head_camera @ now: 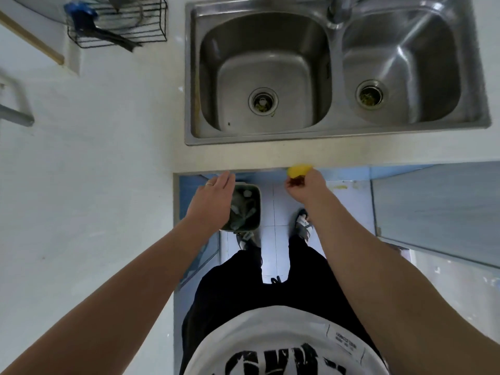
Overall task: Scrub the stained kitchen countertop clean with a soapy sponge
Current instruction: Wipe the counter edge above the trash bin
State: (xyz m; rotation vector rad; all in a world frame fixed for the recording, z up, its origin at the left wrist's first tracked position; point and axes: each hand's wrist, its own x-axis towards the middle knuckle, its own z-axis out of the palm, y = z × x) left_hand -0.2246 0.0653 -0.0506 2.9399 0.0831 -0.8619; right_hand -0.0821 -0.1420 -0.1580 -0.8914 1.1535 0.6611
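Sponge [299,169] gripped in the right hand [307,188] sits at the countertop [270,155] front edge below the sink [189,77]; the left hand [213,190], fingers straight, holds nothing.

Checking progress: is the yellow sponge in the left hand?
No, the right hand grips the yellow sponge at the white countertop edge.

Only a yellow end of the sponge [299,170] showed at the front edge of the bench [108,158]; the rest lay hidden inside the curled fingers [293,191] of the right hand [307,186]. A reddish-brown patch [295,182] at those fingers was too blurred to identify. The tap [336,9] and the wire rack [116,20] were cut off by the top edge. The bin [250,204] on the floor was partly covered by the left hand [213,190], and its contents were indistinct.
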